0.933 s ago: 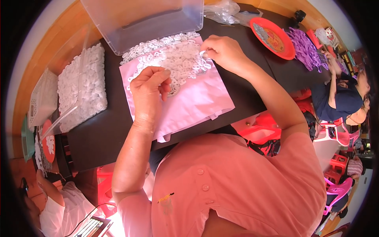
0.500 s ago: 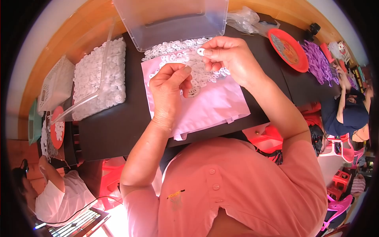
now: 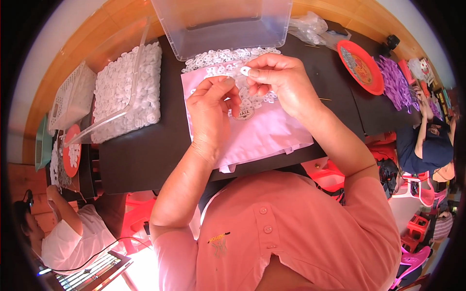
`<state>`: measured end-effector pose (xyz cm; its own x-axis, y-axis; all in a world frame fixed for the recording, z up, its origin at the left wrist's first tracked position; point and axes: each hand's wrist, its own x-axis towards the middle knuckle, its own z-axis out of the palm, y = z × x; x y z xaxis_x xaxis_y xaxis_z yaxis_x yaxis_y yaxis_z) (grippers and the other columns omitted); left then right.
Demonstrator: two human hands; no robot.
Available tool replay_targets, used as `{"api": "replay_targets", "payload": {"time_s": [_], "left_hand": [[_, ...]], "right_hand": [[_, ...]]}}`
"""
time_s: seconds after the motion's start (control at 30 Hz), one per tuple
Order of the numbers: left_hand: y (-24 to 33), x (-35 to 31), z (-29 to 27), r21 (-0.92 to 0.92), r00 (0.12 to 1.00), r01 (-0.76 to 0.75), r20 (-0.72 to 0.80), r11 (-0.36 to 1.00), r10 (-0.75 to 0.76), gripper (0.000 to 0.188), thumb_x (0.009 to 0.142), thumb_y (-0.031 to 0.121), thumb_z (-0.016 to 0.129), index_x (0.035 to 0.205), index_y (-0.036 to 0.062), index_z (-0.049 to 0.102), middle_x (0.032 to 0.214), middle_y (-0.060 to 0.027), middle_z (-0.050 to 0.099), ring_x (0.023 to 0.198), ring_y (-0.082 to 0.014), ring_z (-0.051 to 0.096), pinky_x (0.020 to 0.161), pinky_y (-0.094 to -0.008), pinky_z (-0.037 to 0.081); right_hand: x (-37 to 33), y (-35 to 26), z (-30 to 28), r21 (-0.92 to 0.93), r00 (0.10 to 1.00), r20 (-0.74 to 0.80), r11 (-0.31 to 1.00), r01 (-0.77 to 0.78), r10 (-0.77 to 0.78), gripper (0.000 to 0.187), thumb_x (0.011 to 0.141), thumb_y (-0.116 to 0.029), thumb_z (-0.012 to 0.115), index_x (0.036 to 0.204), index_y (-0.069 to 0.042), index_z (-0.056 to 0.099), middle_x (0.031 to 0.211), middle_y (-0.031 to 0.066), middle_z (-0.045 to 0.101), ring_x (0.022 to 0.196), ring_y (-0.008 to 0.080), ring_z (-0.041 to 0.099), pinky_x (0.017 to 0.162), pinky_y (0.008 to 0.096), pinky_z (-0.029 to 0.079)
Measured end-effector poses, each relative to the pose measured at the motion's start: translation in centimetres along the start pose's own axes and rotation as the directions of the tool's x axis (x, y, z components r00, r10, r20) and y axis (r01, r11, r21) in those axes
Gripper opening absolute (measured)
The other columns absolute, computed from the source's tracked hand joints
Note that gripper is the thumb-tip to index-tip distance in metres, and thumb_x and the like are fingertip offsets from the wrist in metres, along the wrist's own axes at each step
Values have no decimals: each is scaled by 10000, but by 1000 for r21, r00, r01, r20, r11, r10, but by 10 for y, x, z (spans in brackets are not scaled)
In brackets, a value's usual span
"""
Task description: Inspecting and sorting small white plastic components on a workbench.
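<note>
One white ring (image 3: 245, 71), flat face up, right fingers (image 3: 257, 73)

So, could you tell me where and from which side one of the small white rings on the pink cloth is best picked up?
Pinch its rim, thumb and forefinger on opposite edges, coming from above. The white rings lie flat in a loose heap on the pink cloth, so only their top and edges are free; the right hand holds one this way.

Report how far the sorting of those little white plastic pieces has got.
Done: a clear tray on the left is heaped with white pieces. In hand: the right hand pinches one small white piece at its fingertips, with the left hand close beside it over the pink cloth. Left: a loose pile of white pieces lies on the cloth by the empty clear bin.
</note>
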<state>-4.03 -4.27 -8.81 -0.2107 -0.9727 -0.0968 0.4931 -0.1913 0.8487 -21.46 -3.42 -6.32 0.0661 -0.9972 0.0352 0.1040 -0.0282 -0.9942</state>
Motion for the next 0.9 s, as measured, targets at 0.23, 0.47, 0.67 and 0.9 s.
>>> {"api": "replay_targets", "payload": {"time_s": [0.23, 0.47, 0.67, 0.9], "left_hand": [[0, 12, -6, -226, 998, -34, 50, 974, 46, 102, 876, 69, 595, 950, -1, 588, 896, -102, 629, 893, -227, 614, 785, -366, 477], [0, 13, -11, -382, 984, 112, 171, 918, -49, 99, 873, 107, 590, 946, 45, 562, 977, -120, 635, 1000, -245, 586, 839, -373, 475], [2, 13, -14, -431, 980, 79, 197, 899, 8, 113, 871, 122, 587, 959, 64, 545, 974, -132, 639, 994, -256, 587, 862, -381, 473], [5, 10, -13, -465, 970, 104, 244, 879, 15, 100, 907, 156, 545, 936, 62, 566, 1036, -157, 642, 1052, -292, 579, 937, -405, 448]], "right_hand": [[-5, 20, 9, -249, 939, 214, 914, 319, -270, 102, 866, 41, 647, 961, 9, 664, 883, 11, 657, 777, 71, 591, 689, 224, 478], [-9, 25, 25, -458, 853, 317, 720, 521, -415, 100, 812, 3, 685, 902, -27, 653, 816, 84, 653, 681, 180, 615, 636, 303, 485], [-10, 24, 34, -427, 847, 304, 733, 530, -435, 117, 816, 9, 681, 923, -28, 653, 819, 83, 651, 755, 172, 634, 673, 294, 503], [-15, 21, 42, -385, 893, 235, 806, 448, -384, 148, 844, 61, 648, 984, 13, 639, 894, 23, 629, 789, 80, 591, 699, 221, 478]]}}
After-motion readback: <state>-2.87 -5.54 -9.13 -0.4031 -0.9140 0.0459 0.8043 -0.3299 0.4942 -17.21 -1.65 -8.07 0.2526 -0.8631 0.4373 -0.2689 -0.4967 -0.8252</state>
